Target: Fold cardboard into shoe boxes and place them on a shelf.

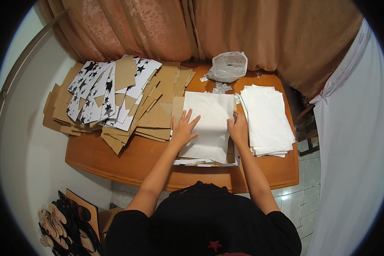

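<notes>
A sheet of white paper (207,126) lies over an open, shallow cardboard box (205,163) in front of me; brown flaps show around the sheet, and white edges at the near side. My left hand (184,129) rests flat on the sheet's left edge with its fingers spread. At the right edge is my right hand (240,128), its thumb on the paper and its fingers slightly bent, apart from the thumb. Neither hand visibly grips anything. To the right of the box lies a stack of white paper sheets (266,119).
Flat cardboard pieces (158,115), some white with black stars (109,91), are heaped on the left of the wooden table (153,164). A clear plastic bag (229,66) with small packets (222,88) beside it sits at the back. Shoes (68,224) stand at lower left.
</notes>
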A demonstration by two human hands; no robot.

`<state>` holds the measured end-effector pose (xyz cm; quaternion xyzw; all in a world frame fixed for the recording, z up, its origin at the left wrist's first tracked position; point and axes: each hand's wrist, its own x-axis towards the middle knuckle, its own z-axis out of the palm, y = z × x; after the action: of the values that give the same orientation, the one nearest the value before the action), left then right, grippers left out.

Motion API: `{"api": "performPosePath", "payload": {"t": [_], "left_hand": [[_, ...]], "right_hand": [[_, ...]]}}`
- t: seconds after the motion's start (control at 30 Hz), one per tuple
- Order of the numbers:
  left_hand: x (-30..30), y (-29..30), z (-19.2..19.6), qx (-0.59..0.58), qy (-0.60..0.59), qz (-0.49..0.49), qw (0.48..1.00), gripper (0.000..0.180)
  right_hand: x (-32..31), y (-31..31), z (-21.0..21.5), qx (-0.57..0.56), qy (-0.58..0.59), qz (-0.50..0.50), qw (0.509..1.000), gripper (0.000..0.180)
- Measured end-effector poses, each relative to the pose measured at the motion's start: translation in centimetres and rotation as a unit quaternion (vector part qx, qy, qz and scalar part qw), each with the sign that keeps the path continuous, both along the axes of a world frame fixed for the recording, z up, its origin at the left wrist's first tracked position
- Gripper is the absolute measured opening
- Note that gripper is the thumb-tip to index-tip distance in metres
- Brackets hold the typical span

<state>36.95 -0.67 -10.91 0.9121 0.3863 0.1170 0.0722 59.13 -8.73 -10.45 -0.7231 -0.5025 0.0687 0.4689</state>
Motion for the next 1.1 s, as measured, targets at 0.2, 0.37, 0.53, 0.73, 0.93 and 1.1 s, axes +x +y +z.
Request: {"api": "performPosePath", "payload": {"t": [0.2, 0.37, 0.53, 0.73, 0.93, 1.1], "left_hand": [[-0.4, -1.6, -0.4, -0.023, 0.002, 0.056, 0.998, 0.075], [1.1, -2.2, 0.3, -0.016, -0.031, 0.107, 0.994, 0.075], [5.3, -1.9, 1.0, 0.014, -0.065, -0.062, 0.996, 0.069], [7.7, -1.5, -0.1, 0.017, -0.038, -0.085, 0.995, 0.076], [7.8, -2.4, -0.8, 0.033, -0.015, -0.042, 0.998, 0.081], [7.6, -3.1, -0.5, 0.017, -0.022, -0.004, 1.0, 0.082]], "right_hand": [[0.1, 1.7, -2.8, 0.01, 0.043, 0.021, 0.999, 0.042], [-0.2, 2.4, -3.2, 0.011, 0.015, 0.043, 0.999, 0.042], [4.3, 3.7, -4.8, 0.024, 0.189, -0.022, 0.981, 0.036], [8.3, 5.5, -7.9, -0.14, -0.041, 0.035, 0.989, 0.036], [7.9, 5.6, -9.3, -0.124, -0.219, 0.048, 0.967, 0.029], [7.5, 4.9, -9.3, -0.175, -0.248, 0.039, 0.952, 0.023]]}}
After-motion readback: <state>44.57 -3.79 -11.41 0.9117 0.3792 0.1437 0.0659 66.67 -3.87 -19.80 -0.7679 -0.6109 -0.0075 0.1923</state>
